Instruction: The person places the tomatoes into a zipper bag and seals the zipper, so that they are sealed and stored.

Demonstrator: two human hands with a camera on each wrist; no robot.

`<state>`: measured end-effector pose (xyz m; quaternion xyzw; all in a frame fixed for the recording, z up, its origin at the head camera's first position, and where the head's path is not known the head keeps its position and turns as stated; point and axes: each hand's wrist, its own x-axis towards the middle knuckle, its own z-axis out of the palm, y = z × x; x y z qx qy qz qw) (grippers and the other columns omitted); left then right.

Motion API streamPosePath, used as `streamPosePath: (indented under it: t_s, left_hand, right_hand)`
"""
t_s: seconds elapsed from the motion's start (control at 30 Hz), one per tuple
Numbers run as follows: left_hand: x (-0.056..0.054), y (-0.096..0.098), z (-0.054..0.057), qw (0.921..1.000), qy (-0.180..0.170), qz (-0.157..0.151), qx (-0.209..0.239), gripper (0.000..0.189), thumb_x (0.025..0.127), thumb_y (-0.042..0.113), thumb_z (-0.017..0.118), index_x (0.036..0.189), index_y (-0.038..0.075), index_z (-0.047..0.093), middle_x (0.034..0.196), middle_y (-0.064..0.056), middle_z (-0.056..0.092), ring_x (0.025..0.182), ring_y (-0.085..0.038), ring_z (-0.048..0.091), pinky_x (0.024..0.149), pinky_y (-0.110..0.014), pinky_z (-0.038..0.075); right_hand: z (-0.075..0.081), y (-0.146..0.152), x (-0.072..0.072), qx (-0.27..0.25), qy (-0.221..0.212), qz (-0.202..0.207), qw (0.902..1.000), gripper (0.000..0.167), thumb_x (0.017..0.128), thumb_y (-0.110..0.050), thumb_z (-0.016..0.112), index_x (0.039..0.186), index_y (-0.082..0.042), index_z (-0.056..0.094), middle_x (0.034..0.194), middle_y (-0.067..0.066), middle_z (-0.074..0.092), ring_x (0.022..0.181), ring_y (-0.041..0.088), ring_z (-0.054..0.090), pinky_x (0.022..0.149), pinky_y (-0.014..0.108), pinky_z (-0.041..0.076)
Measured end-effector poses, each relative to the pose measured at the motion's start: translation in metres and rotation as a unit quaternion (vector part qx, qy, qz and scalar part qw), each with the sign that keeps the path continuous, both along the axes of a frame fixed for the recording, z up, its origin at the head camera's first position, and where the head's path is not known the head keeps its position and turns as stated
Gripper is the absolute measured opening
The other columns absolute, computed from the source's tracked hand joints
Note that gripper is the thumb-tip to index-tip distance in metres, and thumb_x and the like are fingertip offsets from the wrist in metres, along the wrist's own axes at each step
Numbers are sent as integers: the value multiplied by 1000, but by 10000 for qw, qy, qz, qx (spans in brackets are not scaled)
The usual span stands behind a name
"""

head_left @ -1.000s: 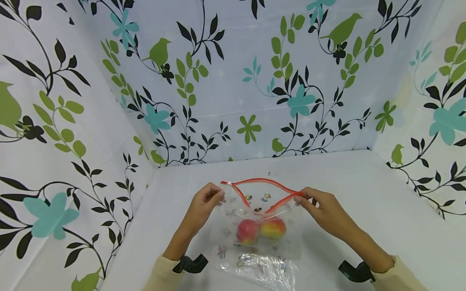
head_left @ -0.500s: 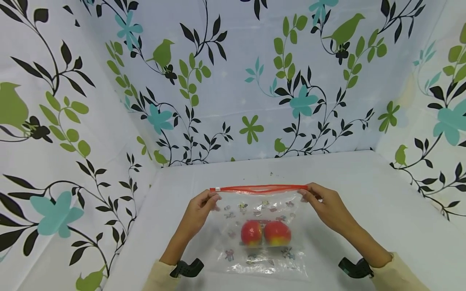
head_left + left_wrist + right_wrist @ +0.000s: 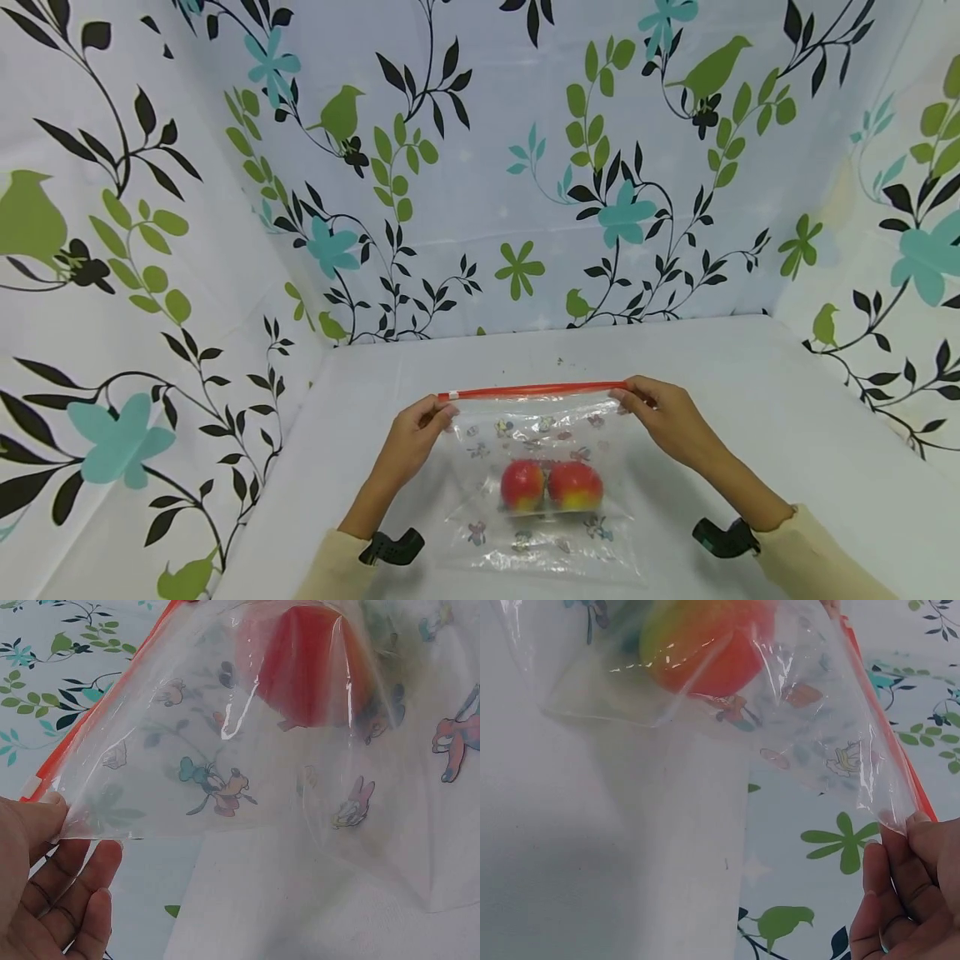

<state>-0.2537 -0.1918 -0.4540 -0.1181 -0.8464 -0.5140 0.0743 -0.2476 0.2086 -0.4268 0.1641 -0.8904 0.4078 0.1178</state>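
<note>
A clear zipper bag (image 3: 540, 542) printed with small cartoon figures hangs between both hands, its red zip edge (image 3: 540, 389) drawn nearly straight across the top. Inside lie two red and yellow fruits (image 3: 522, 486), side by side; they look like mangoes or apples. My left hand (image 3: 412, 435) pinches the top left corner by the white slider (image 3: 453, 396). At the top right corner, my right hand (image 3: 666, 417) pinches the bag between thumb and finger. Both wrist views show the thumbs on the corners, with one fruit (image 3: 304, 667) behind the plastic in the left wrist view.
A white table (image 3: 742, 367) lies under the bag. Cloth printed with leaves, birds and flowers (image 3: 487, 208) rises behind it and on both sides. Black wrist cameras (image 3: 393, 547) sit on both forearms, over pale sleeves.
The bag's mouth, which gaped wide a second ago, is now pulled into a near straight line. The left hand moved left with its corner; the fruits now show more plainly through the plastic.
</note>
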Motion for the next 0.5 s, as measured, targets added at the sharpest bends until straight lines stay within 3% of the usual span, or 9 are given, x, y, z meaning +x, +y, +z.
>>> streamPosePath:
  t_s: [0.27, 0.5]
  left_hand:
    - [-9, -2, 9, 9988, 228, 177, -394, 20, 105, 36, 67, 114, 18, 69, 108, -1, 72, 94, -15, 67, 82, -31, 55]
    - [-11, -1, 18, 9972, 487, 185, -528, 17, 106, 33, 66, 113, 18, 71, 100, -3, 72, 92, -21, 66, 82, -30, 55]
  right_hand:
    - [0, 0, -6, 102, -126, 100, 9998, 15, 105, -24, 67, 109, -10, 73, 91, 0, 73, 86, 24, 64, 67, 25, 50]
    - [1, 2, -12, 287, -220, 111, 9993, 19, 106, -22, 66, 116, -8, 72, 94, 3, 74, 84, 24, 63, 66, 25, 51]
